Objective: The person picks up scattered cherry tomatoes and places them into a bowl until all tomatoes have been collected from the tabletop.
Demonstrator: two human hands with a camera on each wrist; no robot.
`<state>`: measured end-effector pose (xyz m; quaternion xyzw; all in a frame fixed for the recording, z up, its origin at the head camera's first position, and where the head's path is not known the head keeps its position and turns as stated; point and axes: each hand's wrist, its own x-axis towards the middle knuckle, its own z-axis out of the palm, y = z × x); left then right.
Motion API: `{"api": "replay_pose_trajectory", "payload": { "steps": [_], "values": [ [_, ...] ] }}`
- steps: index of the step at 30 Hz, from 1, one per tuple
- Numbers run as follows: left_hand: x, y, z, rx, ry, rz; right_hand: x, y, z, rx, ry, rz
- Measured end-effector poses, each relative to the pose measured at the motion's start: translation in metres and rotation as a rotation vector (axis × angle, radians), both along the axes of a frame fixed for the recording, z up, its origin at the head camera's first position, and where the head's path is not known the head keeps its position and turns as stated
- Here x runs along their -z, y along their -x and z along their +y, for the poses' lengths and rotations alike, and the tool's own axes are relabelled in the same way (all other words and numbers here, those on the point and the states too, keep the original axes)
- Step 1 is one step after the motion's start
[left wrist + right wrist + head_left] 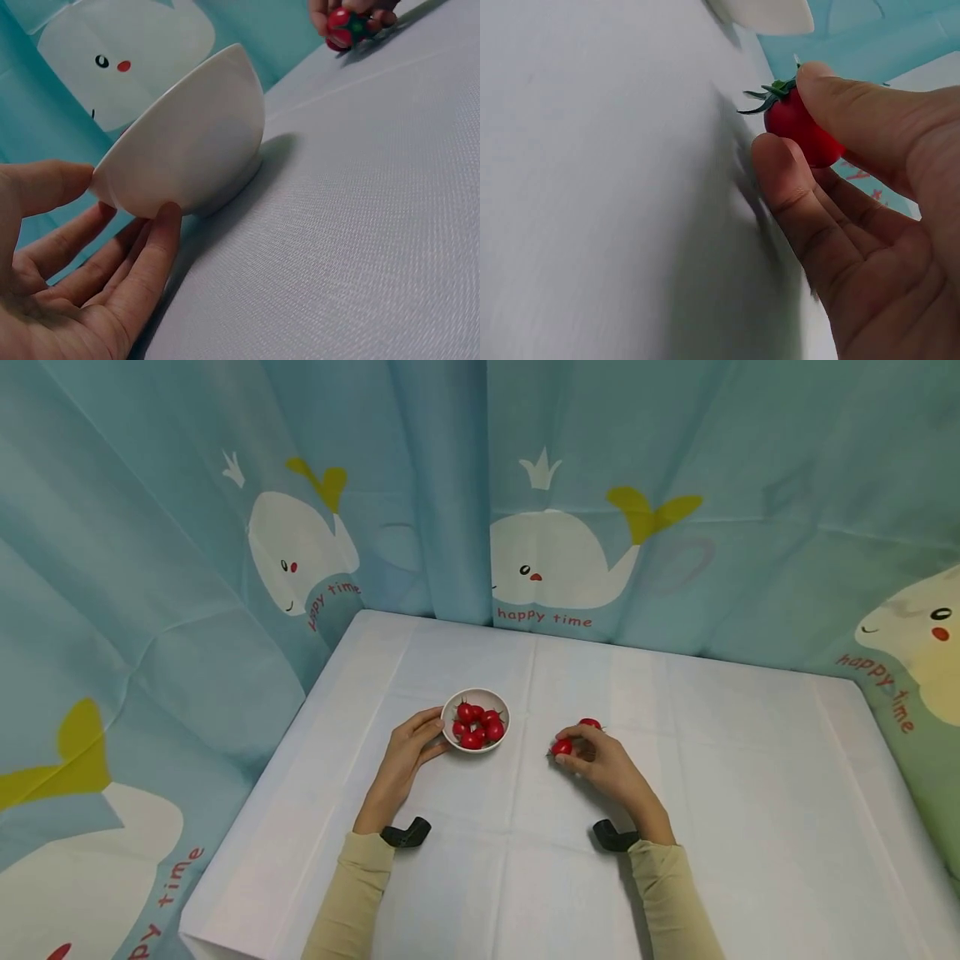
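On the table stands a small white bowl (488, 696) holding several red cherry tomatoes (472, 741). My left hand (408, 752) holds the bowl at its left side. The left wrist view shows fingertips at the rim and against the outer wall of the white bowl (195, 135). To the right, my right hand (611, 768) pinches one cherry tomato (562, 747) between thumb and fingers. Its green stem leaves point toward the bowl in the right wrist view, where the tomato (799, 127) hangs close over the cloth. Another cherry tomato (591, 723) lies just beyond the right hand, partly hidden by it.
A white cloth covers the table (750, 793). Blue curtains (435, 460) printed with whales hang along its back and sides. Each wrist wears a black camera mount (406, 833). The table's left edge runs down beside the left arm.
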<state>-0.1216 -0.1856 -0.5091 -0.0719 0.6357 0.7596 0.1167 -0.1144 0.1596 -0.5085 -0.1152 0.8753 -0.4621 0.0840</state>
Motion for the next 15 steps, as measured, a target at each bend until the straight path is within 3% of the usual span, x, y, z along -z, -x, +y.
{"api": "replay_pose_trajectory", "payload": {
  "steps": [15],
  "values": [
    [-0.001, -0.002, 0.000, 0.014, 0.005, 0.004, -0.020, 0.012, -0.027, -0.061, 0.107, -0.012]
  ]
}}
